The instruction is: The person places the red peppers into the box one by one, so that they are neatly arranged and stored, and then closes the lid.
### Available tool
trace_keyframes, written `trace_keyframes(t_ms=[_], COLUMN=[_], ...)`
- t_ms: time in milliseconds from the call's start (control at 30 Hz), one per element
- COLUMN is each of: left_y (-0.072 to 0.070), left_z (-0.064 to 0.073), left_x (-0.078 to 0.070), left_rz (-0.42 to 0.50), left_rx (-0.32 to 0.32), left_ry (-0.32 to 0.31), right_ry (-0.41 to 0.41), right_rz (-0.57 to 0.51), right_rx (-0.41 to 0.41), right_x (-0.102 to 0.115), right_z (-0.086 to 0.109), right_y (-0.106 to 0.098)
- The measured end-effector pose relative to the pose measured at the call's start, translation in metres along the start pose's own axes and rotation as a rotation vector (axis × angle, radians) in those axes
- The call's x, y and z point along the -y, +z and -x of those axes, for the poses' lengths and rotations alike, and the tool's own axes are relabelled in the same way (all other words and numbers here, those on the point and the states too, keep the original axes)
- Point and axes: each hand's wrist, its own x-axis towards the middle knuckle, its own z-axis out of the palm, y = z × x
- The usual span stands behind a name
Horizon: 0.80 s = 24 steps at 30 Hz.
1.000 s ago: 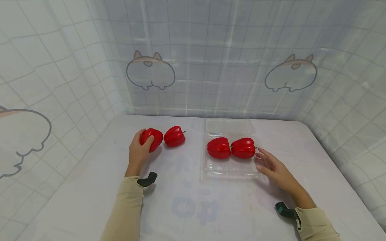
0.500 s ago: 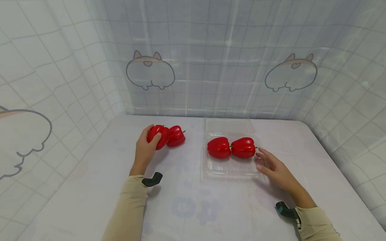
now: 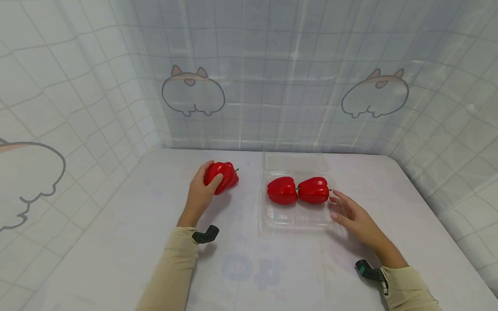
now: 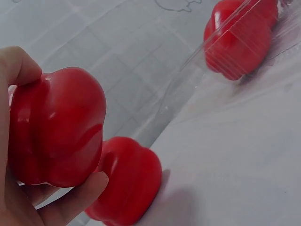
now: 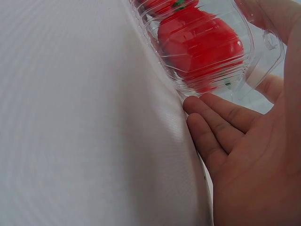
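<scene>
My left hand grips a red bell pepper, thumb on the near side and fingers around the far side. In the left wrist view this bell pepper is raised above the tabletop. Another bell pepper lies just behind it and is partly hidden by it in the head view. Two more bell peppers lie end to end in a clear plastic clamshell box, its lid folded back. At the box's right end, my right hand rests with relaxed, mostly straight fingers right at the plastic wall.
White cloth covers the table. A tile-patterned curtain rises behind it and along both sides. The lid of the box lies towards the back of the table.
My left hand has moved to the right with its bell pepper, which now overlaps the loose one in the head view. The right hand and the box have stayed in place.
</scene>
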Motion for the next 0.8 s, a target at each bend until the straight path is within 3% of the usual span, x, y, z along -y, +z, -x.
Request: trace_keyframes(t_ms=[433,800], left_y=[0.014,0.023], left_z=[0.006,0.008], left_x=[-0.013,-0.013], left_rz=[0.034,0.012], left_rx=[0.07,0.119], left_ry=[-0.008,0.039], right_ry=[-0.004,-0.013], right_rz=[0.035,0.039], right_rx=[-0.018,-0.02], right_x=[0.003,0.002], right_z=[0.001,0.001], right_y=[0.0,0.0])
